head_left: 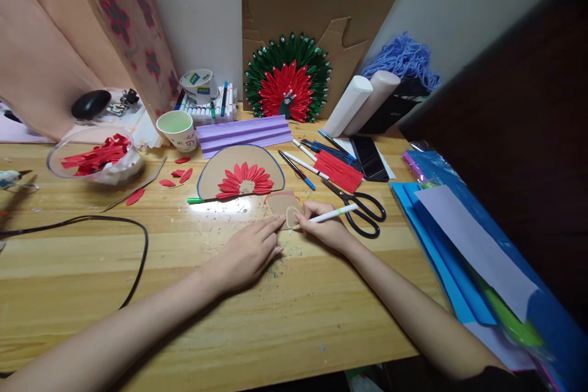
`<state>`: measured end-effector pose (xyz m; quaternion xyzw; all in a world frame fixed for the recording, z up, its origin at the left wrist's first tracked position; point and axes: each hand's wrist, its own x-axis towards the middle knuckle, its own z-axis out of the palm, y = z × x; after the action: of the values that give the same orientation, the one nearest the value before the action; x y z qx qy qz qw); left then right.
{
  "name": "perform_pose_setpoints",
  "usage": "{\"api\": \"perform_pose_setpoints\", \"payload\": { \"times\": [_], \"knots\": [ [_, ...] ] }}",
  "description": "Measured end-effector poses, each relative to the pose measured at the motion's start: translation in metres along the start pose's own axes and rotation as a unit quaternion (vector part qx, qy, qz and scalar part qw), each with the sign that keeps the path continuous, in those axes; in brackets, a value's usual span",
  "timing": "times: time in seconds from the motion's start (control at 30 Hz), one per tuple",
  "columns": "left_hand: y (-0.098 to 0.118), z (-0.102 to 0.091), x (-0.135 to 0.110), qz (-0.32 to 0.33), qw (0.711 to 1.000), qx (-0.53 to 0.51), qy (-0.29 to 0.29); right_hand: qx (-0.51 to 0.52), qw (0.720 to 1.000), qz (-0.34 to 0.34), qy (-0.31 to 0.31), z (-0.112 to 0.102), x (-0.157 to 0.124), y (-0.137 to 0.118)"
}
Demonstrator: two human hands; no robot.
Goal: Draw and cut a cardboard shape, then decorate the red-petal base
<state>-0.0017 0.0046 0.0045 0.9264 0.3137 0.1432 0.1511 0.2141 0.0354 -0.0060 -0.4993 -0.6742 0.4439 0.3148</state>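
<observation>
A small square of brown cardboard (278, 203) lies on the table between my hands. My left hand (248, 251) rests palm down, fingers stretched, their tips touching its lower edge. In my right hand (324, 228) is a white marker (337, 213) with a green band, pinched in the fingers, with its tip hidden by them. A pale rounded shape (293, 215) shows on the cardboard beside these fingers; whether it is drawn or a separate piece I cannot tell. Just beyond lies a cardboard fan (211, 174) with red paper petals (243, 179) and a blue border.
Black scissors (362, 211) lie right of my right hand, near red crepe paper (339, 170) and a phone (369, 158). A paper cup (177, 130) and a clear bowl (57, 165) of red scraps stand left. A black cable (146, 245) curves across the table.
</observation>
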Motion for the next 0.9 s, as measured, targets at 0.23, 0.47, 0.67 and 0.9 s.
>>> {"api": "perform_pose_setpoints", "payload": {
  "times": [0.23, 0.47, 0.67, 0.9],
  "knots": [
    [-0.0005, 0.0001, 0.0009, 0.003, 1.0, 0.003, -0.006, -0.042, 0.999, -0.014, -0.003, -0.0002, -0.0004, -0.0011],
    [0.0004, 0.0006, -0.0009, -0.001, 1.0, 0.002, -0.002, -0.012, 1.0, 0.003, 0.01, -0.0023, -0.0023, 0.0025],
    [0.0012, -0.0028, -0.0011, -0.007, 1.0, -0.007, -0.004, 0.003, 0.998, -0.003, 0.061, -0.0012, -0.0028, 0.0004],
    [0.0013, -0.0031, -0.0008, -0.01, 1.0, -0.021, 0.001, 0.023, 0.993, -0.005, 0.114, -0.0035, 0.0009, 0.0011]
  ]
}}
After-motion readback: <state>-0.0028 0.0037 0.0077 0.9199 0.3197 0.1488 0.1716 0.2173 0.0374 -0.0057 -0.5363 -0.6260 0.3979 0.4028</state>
